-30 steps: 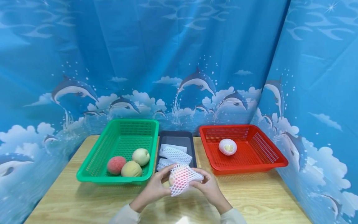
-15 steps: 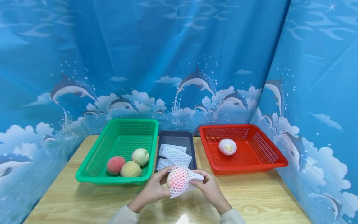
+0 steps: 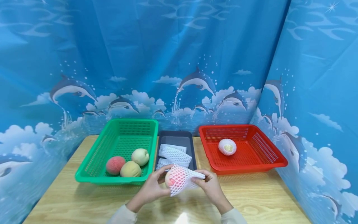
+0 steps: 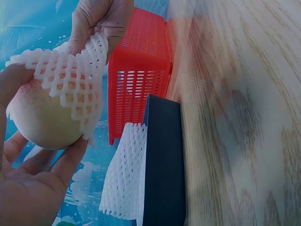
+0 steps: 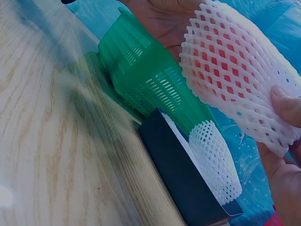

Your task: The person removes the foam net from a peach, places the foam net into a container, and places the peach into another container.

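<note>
Peach (image 4: 46,114) partly inside foam net (image 3: 183,178), near side of dark tray (image 3: 175,139).
Left hand (image 3: 152,187) grips the peach; right hand (image 3: 210,188) pinches the net's right end. Risk: a hard rightward pull could tear the net or drag it off.

The pale, wood-grained tabletop (image 3: 251,199) shows bright glare near six o'clock. Along its far side stand a green basket (image 3: 128,143) at ten o'clock, a dark tray (image 3: 176,138) at twelve and a red basket (image 3: 249,155) at two.
</note>
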`<state>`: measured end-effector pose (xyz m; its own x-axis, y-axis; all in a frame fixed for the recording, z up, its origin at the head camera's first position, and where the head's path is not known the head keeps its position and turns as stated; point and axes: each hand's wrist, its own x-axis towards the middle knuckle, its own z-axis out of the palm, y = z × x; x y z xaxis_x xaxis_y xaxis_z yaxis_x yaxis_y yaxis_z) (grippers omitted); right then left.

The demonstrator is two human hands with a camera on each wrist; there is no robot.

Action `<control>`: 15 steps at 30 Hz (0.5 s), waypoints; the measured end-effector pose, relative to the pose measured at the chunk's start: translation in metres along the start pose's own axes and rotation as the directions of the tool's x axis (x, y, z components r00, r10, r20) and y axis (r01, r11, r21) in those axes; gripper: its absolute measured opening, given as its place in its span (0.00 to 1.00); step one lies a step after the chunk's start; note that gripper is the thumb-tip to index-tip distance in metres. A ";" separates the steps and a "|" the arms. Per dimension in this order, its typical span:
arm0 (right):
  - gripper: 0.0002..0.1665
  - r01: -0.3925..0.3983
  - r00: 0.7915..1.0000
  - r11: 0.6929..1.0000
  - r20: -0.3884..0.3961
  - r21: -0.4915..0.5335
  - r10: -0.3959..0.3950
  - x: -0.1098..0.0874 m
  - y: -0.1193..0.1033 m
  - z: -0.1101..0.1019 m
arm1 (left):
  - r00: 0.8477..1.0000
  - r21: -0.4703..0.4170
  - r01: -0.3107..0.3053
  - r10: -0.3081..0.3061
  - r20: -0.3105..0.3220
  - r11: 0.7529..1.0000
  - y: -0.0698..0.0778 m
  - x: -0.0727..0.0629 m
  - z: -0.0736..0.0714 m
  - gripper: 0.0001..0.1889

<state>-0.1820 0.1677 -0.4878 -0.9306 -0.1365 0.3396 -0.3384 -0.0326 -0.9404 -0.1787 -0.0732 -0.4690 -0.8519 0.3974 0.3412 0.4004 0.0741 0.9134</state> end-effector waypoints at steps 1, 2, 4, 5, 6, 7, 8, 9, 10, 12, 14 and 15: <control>0.15 -0.005 1.000 1.000 -0.003 0.000 0.005 0.000 0.000 0.000 | 1.000 0.003 0.003 -0.003 -0.001 1.000 0.000 0.000 0.000 0.40; 0.15 -0.011 1.000 1.000 -0.006 0.000 0.011 0.000 -0.001 -0.001 | 1.000 0.007 0.006 -0.006 -0.002 1.000 0.001 0.000 -0.001 0.40; 0.15 -0.023 1.000 1.000 -0.009 -0.002 0.023 0.001 -0.002 -0.001 | 1.000 0.014 0.023 -0.023 -0.003 1.000 0.003 0.000 -0.002 0.39; 0.14 -0.030 0.999 1.000 -0.011 -0.001 0.030 0.001 -0.003 -0.002 | 0.999 0.017 0.032 -0.032 -0.004 0.999 0.004 -0.001 -0.002 0.40; 0.14 -0.037 0.999 0.999 -0.015 0.000 0.037 0.001 -0.003 -0.002 | 0.999 0.019 0.038 -0.037 -0.004 0.999 0.005 -0.001 -0.003 0.40; 0.14 -0.043 0.999 0.999 -0.020 0.000 0.043 0.001 -0.004 -0.002 | 0.999 0.017 0.045 -0.045 -0.004 0.999 0.006 -0.001 -0.004 0.40; 0.13 -0.049 0.998 0.999 -0.027 0.000 0.049 0.002 -0.005 -0.003 | 0.999 0.014 0.046 -0.046 -0.003 0.999 0.006 -0.001 -0.004 0.40; 0.13 -0.054 0.998 0.999 -0.034 -0.001 0.054 0.002 -0.006 -0.003 | 0.999 0.011 0.045 -0.045 -0.002 0.999 0.007 -0.001 -0.005 0.40; 0.13 -0.059 0.997 0.998 -0.042 -0.003 0.059 0.003 -0.006 -0.004 | 0.999 0.009 0.037 -0.037 -0.002 0.999 0.008 -0.001 -0.006 0.40; 0.14 -0.069 0.996 0.998 -0.058 -0.014 0.068 0.004 -0.007 -0.005 | 1.000 0.004 0.023 -0.023 -0.001 1.000 0.009 -0.001 -0.007 0.40; 0.15 -0.078 0.994 0.997 -0.073 -0.024 0.076 0.005 -0.008 -0.007 | 1.000 0.010 0.010 -0.010 -0.001 1.000 0.009 -0.001 -0.008 0.40; 0.15 -0.083 0.994 0.996 -0.080 -0.031 0.081 0.005 -0.009 -0.007 | 1.000 0.015 0.006 -0.006 -0.002 1.000 0.010 -0.001 -0.008 0.40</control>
<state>-0.1849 0.1746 -0.4778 -0.9630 -0.0596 0.2627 -0.2637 0.0096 -0.9645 -0.1768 -0.0807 -0.4588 -0.8550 0.3950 0.3361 0.4001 0.0901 0.9120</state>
